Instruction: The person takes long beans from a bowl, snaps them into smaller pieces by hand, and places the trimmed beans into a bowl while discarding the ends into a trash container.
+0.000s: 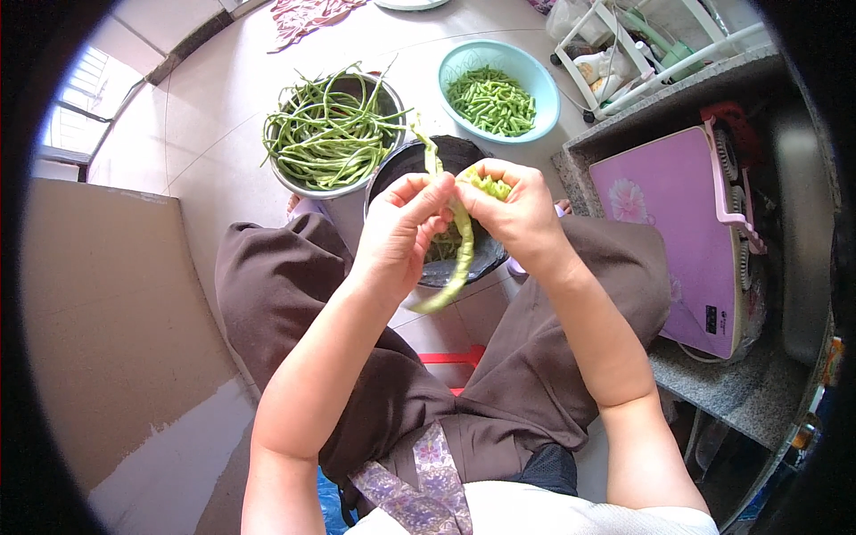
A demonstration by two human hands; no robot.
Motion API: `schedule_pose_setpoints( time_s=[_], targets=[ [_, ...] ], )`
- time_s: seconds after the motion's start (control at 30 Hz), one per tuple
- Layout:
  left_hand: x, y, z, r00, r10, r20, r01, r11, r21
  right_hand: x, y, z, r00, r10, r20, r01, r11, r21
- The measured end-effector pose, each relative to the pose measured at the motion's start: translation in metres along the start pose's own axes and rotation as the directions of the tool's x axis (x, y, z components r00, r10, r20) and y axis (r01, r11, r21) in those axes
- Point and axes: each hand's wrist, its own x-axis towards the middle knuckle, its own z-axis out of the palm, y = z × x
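My left hand point(403, 231) pinches a long green bean pod point(463, 251) that curves down below the fingers, with its other end sticking up. My right hand point(511, 207) touches it at the fingertips and holds several short bean pieces point(489, 184) in its curled fingers. Both hands are above a black bucket point(488, 257) with some plant scraps low inside, partly hidden by the hands. Beyond it on the left, a metal basin point(399, 110) is heaped with long whole beans point(328, 144). A light blue plastic basin point(550, 100) on the right holds short cut bean pieces point(491, 100).
To the right, a purple flowered appliance point(652, 221) leans within a stone-edged recess point(729, 388). A white wheeled rack point(618, 40) with bottles stands at the upper right. A brown panel point(114, 267) is on the left. Part of a red stool point(461, 358) shows between my legs.
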Motion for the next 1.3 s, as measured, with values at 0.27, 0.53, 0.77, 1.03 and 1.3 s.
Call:
schedule_pose_setpoints(
  time_s=[0.27, 0.53, 0.77, 1.03, 1.3],
  targets=[
    [0.005, -0.002, -0.003, 0.993, 0.065, -0.100, -0.074, 0.993, -0.091, 0.004, 0.006, -0.005, 0.998, 0.051, -0.033, -0.048, 0.995, 0.084],
    [0.007, 0.001, -0.004, 0.978, 0.149, -0.144, -0.164, 0.981, -0.105, 0.002, 0.008, -0.003, 1.000, -0.004, -0.030, -0.001, 0.986, -0.164],
    [0.003, 0.002, -0.005, 0.991, 0.109, -0.076, -0.094, 0.979, 0.181, -0.001, -0.003, -0.003, 0.982, 0.167, 0.092, -0.177, 0.976, 0.124],
    [0.003, 0.003, -0.004, 0.963, 0.258, -0.080, -0.235, 0.945, 0.227, -0.002, 0.002, 0.000, 0.982, 0.151, 0.117, -0.164, 0.980, 0.112],
    [0.003, 0.003, -0.002, 0.972, 0.232, -0.027, -0.224, 0.959, 0.173, -0.004, -0.011, 0.000, 0.996, 0.083, 0.006, -0.084, 0.995, 0.047]
  ],
)
